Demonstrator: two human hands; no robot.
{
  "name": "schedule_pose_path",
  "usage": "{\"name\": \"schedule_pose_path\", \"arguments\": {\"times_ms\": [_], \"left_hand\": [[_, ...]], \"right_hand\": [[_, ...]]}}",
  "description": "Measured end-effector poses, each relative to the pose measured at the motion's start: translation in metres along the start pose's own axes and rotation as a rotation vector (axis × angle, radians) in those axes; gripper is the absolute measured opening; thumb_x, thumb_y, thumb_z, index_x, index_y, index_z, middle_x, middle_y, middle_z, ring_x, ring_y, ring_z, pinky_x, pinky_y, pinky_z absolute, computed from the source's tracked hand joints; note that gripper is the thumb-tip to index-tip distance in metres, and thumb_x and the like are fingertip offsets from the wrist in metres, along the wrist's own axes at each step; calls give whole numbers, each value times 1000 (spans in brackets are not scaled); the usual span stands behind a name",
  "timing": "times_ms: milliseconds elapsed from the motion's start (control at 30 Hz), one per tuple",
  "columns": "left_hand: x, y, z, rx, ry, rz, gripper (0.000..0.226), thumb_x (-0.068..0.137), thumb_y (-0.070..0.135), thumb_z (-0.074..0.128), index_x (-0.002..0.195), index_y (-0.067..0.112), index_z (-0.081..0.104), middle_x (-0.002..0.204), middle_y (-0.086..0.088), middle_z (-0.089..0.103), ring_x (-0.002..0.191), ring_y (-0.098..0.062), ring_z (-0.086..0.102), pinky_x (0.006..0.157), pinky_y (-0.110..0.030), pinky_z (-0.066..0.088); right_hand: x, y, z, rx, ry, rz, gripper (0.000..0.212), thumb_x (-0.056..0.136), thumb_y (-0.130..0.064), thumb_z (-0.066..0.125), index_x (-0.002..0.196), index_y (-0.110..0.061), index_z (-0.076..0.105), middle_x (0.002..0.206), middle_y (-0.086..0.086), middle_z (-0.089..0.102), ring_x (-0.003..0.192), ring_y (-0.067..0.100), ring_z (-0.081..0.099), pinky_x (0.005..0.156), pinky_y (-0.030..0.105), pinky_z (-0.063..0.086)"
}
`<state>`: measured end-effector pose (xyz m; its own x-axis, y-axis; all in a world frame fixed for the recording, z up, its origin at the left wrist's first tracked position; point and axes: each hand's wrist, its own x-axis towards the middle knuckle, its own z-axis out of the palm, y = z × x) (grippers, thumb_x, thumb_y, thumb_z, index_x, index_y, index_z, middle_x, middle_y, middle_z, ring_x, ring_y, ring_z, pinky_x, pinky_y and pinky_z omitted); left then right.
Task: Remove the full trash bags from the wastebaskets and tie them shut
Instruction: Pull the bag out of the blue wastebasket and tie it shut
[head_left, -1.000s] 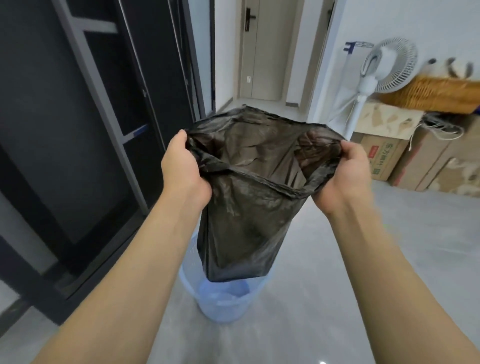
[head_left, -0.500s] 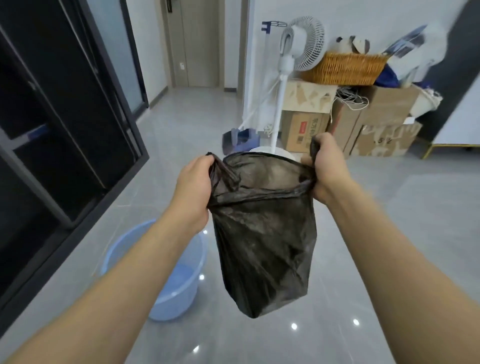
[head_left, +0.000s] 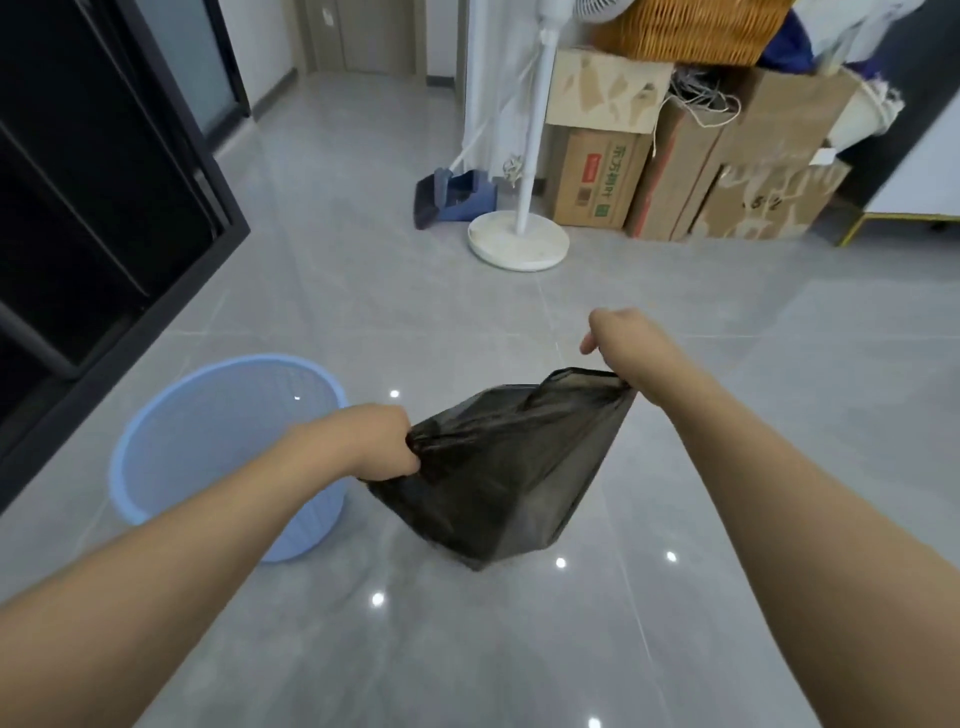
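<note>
A dark, half see-through trash bag (head_left: 498, 478) hangs low over the grey floor, its bottom near the tiles. My left hand (head_left: 379, 441) grips the bunched left edge of the bag's mouth. My right hand (head_left: 621, 340) holds the right edge, higher and farther away, so the top is pulled taut between them. A light blue wastebasket (head_left: 156, 441) stands to the left with no bag in it, partly behind my left forearm.
A white standing fan's base (head_left: 517, 244) sits ahead, with a blue dustpan (head_left: 452, 200) beside it. Cardboard boxes (head_left: 602, 179) and a wicker basket (head_left: 691, 26) are stacked at the back right. A black-framed glass partition (head_left: 130, 182) runs along the left.
The bag has come down from chest height toward the floor, to the right of the basket. Its mouth went from spread open to pulled flat. The view has tipped downward.
</note>
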<state>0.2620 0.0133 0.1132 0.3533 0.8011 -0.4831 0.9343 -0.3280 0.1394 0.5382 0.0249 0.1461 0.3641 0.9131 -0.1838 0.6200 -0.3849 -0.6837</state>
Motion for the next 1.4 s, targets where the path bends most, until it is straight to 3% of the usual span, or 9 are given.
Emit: {"name": "schedule_pose_path", "arguments": {"times_ms": [267,433,567,733,967,1100,1200,1300,1400], "left_hand": [[18,-2,28,-50,152,116,14,81,24,55,69,21,47,73,2,55,76,-23,60,58,-27,42],[19,3,34,-172,166,308,17,82,31,62,72,25,49,74,6,57,69,-14,56,59,-29,45],[15,1,36,-312,190,367,13,85,29,65,77,26,55,75,9,59,69,-9,57,57,-23,41],[9,2,45,-336,157,436,19,82,24,68,70,27,53,76,3,62,70,-13,59,64,-31,48],[-3,4,46,-325,201,501,26,82,18,68,67,12,48,80,-6,56,77,-20,53,70,-35,45],[-13,-3,56,-313,260,417,36,83,27,67,60,16,42,59,2,48,57,-9,46,52,-22,33],[-20,-15,71,-247,328,175,35,85,33,62,60,18,43,56,3,47,52,-7,46,49,-21,30],[-32,-29,81,-24,162,-49,11,84,28,53,80,18,49,84,-2,61,75,-21,56,61,-29,41],[-35,-22,85,52,169,-128,29,79,42,50,95,21,39,92,-1,58,80,-22,51,61,-32,37]], "right_hand": [[-14,28,14,-964,-176,-28,36,89,-39,38,107,-14,56,122,12,57,102,32,53,82,37,41],[-26,9,23,-786,-620,-108,109,62,-56,59,149,-41,-5,162,-10,2,148,31,-5,114,54,-1],[-36,42,69,-1073,-638,-311,142,49,-73,70,147,-29,-22,161,2,10,148,22,1,113,60,-12],[-25,69,107,-1224,-259,-646,118,65,-63,69,152,-23,0,152,10,17,142,32,12,113,60,-7],[-10,58,143,-1161,-247,-750,88,84,-28,59,152,-23,5,161,8,-7,147,29,-10,115,56,-10],[1,37,150,-1132,-291,-733,36,87,-17,50,123,-21,56,139,5,46,136,29,33,117,51,7],[6,31,150,-987,-374,-568,20,87,-11,44,101,-18,58,111,6,62,101,29,59,83,37,42],[6,26,148,-963,-376,-560,10,86,-9,45,88,-18,48,102,9,60,91,32,59,67,33,38],[2,18,145,-1016,-376,-617,12,84,-8,49,87,-15,40,86,6,53,67,26,51,55,30,33]]}}
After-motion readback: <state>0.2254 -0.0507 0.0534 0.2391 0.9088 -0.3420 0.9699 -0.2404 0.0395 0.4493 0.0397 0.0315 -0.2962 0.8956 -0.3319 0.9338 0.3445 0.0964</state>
